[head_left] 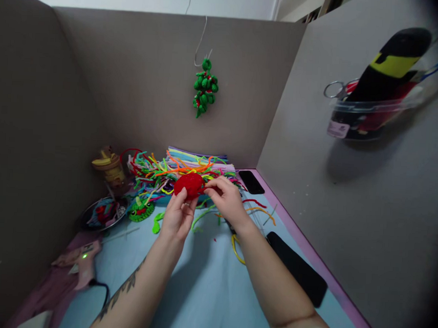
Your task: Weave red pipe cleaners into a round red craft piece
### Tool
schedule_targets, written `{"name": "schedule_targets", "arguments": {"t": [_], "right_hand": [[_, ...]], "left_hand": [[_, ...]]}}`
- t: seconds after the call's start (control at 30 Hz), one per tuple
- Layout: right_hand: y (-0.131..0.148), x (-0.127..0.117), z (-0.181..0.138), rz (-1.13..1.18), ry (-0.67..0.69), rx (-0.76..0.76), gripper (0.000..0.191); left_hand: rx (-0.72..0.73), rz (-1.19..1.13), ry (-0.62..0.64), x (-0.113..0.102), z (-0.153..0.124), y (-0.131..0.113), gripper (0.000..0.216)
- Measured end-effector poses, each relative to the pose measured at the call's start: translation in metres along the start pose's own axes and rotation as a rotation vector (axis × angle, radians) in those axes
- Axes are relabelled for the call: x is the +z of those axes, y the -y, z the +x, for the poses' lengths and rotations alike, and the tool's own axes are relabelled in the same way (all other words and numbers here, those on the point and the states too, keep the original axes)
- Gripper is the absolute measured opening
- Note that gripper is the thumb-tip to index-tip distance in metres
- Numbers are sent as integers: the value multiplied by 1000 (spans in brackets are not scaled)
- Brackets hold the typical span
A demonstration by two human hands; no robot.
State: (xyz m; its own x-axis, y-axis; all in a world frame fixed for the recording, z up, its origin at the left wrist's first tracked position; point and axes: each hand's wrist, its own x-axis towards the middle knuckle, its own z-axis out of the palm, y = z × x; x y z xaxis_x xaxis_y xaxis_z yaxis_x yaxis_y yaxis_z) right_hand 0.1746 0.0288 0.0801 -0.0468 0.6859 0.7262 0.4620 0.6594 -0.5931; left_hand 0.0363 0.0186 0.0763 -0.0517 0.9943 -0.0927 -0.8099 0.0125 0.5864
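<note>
A round red fuzzy piece (189,185), seemingly made of pipe cleaner, is held up above the table. My left hand (179,216) grips it from below, thumb on its near face. At its right edge, my right hand (225,197) pinches a small red end with thumb and fingertips; the exact bit is partly hidden by the fingers. Behind the hands lies a heap of colourful pipe cleaners (160,173). To the left sits a green pipe-cleaner face (141,210) with eyes and a red mouth.
A pink glue gun (86,264) with a lit green light lies left, near a bowl of scraps (85,220). Yellow-handled scissors (237,250), a black slab (297,271) and a phone (251,182) are at right. A green ornament (206,87) hangs on the back panel.
</note>
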Motion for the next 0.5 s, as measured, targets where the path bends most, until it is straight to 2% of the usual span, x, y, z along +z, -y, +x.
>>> {"name": "schedule_targets", "arguments": {"t": [0.23,0.5], "right_hand": [[-2,-2,1,9,-15,92,8],[-6,2,2,204,1,287,10]], "left_hand": [[-2,89,75,-5,1,5,19],[-79,58,40,-2,-2,8,16]]}}
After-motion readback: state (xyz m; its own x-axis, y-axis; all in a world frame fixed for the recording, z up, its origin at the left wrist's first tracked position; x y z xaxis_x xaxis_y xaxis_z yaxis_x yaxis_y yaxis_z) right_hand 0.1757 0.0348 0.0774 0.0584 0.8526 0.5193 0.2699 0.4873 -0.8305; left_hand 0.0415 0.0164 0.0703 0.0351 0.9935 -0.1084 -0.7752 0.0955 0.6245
